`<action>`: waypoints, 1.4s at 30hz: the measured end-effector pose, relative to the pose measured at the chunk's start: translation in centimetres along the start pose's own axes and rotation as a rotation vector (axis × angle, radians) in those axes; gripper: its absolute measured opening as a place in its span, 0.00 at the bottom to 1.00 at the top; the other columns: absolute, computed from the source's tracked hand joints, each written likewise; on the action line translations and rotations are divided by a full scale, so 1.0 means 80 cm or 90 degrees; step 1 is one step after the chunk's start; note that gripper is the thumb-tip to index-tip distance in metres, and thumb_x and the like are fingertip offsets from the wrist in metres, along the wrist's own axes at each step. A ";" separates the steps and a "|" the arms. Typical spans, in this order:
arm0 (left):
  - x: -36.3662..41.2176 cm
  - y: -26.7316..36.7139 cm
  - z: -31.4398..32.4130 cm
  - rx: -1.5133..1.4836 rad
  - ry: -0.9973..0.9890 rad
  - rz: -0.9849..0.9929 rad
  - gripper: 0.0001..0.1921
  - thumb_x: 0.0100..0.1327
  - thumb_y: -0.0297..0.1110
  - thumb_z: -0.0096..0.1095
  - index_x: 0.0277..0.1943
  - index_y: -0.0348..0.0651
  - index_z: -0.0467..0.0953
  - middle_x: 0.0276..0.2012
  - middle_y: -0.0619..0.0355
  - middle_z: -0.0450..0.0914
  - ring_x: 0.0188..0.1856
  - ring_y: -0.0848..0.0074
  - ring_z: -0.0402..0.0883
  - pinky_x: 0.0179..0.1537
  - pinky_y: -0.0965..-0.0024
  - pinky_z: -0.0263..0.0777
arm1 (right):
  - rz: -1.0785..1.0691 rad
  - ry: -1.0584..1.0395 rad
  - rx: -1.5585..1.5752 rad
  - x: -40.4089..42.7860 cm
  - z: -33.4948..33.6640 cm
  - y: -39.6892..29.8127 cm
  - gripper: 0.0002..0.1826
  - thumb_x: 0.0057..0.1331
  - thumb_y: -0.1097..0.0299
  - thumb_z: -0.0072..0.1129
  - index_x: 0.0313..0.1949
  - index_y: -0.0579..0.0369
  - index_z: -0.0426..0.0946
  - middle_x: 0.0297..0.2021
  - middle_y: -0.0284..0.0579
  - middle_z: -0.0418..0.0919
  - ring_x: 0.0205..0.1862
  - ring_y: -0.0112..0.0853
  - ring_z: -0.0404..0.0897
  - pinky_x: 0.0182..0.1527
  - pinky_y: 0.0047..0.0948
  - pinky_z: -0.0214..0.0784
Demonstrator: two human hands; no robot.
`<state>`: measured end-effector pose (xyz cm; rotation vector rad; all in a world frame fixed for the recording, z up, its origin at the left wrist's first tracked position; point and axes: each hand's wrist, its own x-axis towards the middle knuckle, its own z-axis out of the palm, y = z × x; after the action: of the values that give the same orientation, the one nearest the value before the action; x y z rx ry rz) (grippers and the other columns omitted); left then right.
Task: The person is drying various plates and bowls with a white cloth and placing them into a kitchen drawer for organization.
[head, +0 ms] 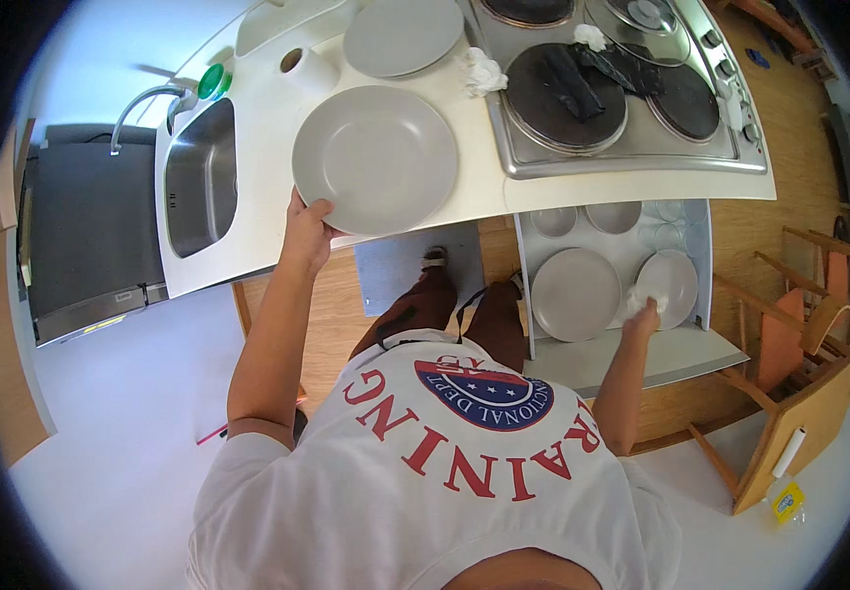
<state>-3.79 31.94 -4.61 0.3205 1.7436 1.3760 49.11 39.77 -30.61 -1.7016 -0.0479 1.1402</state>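
Observation:
My left hand (312,230) grips the near left rim of a wide grey bowl-like plate (377,158) at the front of the white countertop. On the right, my right hand (644,318) reaches over an open drawer (631,363) with a crumpled white paper towel (638,302) in its fingers. The towel is at a smaller grey plate (675,276) inside the drawer; whether it presses on the plate I cannot tell. Beside that one lies a larger grey plate (576,295). Farther back in the drawer are grey bowls (614,216) and clear drinking glasses (666,237).
Grey plates (403,33), a paper roll (310,70) and crumpled paper (481,72) sit on the counter. A steel sink (202,181) with a tap (146,96) is left. Black plastic (576,81) and a glass lid (642,22) lie on the electric hob (616,164). Wooden chairs (779,332) stand right.

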 end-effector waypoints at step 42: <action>0.133 -0.101 -0.222 -0.286 -0.036 -0.001 0.26 0.70 0.39 0.41 0.67 0.40 0.49 0.63 0.49 0.57 0.64 0.65 0.57 0.63 0.66 0.53 | -0.832 -1.104 -0.846 -0.608 0.431 0.225 0.26 0.64 0.67 0.44 0.59 0.68 0.59 0.61 0.60 0.58 0.65 0.48 0.55 0.66 0.39 0.46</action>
<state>-20.98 24.32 -16.50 0.1067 1.3394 1.6908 -9.88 30.88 -12.69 -0.4605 -2.8857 1.0456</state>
